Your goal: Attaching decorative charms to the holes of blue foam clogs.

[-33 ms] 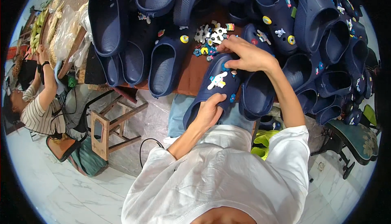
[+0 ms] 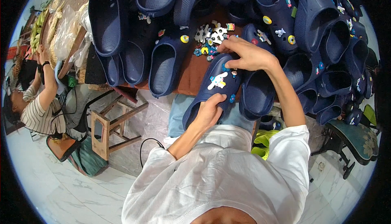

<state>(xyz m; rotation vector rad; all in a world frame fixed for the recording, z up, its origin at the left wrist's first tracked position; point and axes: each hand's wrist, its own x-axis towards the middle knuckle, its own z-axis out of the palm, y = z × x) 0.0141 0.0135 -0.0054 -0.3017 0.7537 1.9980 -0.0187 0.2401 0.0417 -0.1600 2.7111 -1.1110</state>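
My left hand [image 2: 209, 112] grips the heel end of a navy blue clog [image 2: 203, 97] that lies tilted over the edge of the brown table [image 2: 191, 77]. A white figure charm [image 2: 218, 81] sits on the clog's top. My right hand [image 2: 244, 55] is at the toe, fingertips pinched on a small blue charm [image 2: 225, 66] against the shoe. Just beyond lies a pile of several loose colourful charms [image 2: 211, 36]. Another navy clog [image 2: 256, 93] rests right beside the held one.
Many navy clogs [image 2: 321, 24] cover the table, some with charms. Another person in a striped shirt [image 2: 38, 112] works at the left. A wooden stool [image 2: 110, 130] stands below the table, a green chair [image 2: 358, 140] at the right, plastic bags [image 2: 67, 30] at the far left.
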